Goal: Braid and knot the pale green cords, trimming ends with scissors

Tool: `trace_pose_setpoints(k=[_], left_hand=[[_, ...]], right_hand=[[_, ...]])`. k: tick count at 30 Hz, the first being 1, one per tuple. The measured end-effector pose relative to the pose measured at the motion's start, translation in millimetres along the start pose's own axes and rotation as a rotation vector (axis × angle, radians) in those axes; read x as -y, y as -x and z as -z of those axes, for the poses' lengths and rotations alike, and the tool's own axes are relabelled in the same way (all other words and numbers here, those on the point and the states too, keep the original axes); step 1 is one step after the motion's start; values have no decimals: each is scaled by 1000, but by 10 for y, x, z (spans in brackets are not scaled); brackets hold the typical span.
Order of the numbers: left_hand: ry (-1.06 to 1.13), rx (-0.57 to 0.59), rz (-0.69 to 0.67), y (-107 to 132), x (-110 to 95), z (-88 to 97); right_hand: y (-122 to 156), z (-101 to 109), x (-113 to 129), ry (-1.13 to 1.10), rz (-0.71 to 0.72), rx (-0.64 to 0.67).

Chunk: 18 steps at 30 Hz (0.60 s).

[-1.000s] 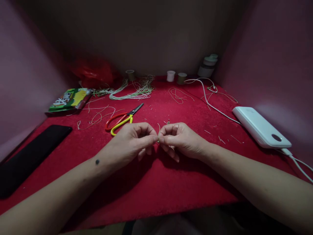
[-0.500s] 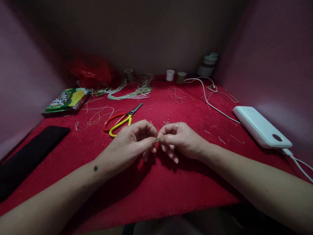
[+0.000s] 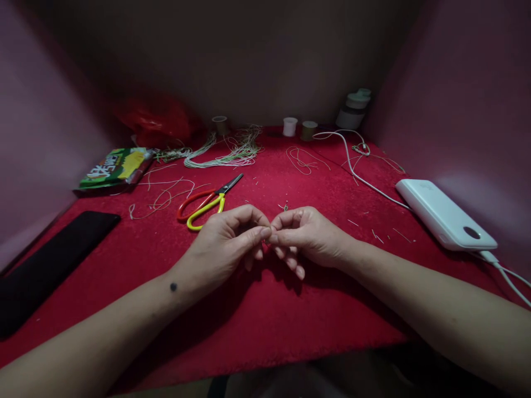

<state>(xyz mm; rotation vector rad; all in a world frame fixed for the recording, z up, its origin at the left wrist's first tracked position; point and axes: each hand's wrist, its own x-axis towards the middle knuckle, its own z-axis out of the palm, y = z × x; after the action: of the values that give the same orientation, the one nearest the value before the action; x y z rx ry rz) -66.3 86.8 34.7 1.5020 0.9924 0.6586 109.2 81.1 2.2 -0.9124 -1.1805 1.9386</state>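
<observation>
My left hand (image 3: 230, 237) and my right hand (image 3: 309, 235) meet above the red cloth, thumb and forefinger pinched on each side, fingertips touching. Between them they hold a thin greenish cord, seen half a second ago and now almost wholly hidden by the fingers. Scissors (image 3: 207, 205) with one red and one yellow handle lie just beyond my left hand, blades pointing away. A small twisted bit of cord (image 3: 286, 207) lies on the cloth behind my right hand.
A bundle of pale cords (image 3: 224, 160), thread spools (image 3: 290, 127) and a lidded bottle (image 3: 353, 110) are at the back. On the left lie a green snack packet (image 3: 116, 167) and a black case (image 3: 58, 265). A white power bank (image 3: 448, 215) with cables is at right.
My left fingertips have closed in against the right ones, covering the cord end that stuck up between them. My left wrist has shifted slightly right.
</observation>
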Motion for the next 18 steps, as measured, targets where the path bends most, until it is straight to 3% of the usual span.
trace_pose_setpoints(k=[9,14,18], left_hand=[[117,-46,81,9,96,-47],[172,15,107,-13,114,-12],[224,30,96,-40,91,48]], right_hand=[[8,-30,-11,34,15,-28],[3,-24,0,84,29,-64],[10,-20,12,97,36,-18]])
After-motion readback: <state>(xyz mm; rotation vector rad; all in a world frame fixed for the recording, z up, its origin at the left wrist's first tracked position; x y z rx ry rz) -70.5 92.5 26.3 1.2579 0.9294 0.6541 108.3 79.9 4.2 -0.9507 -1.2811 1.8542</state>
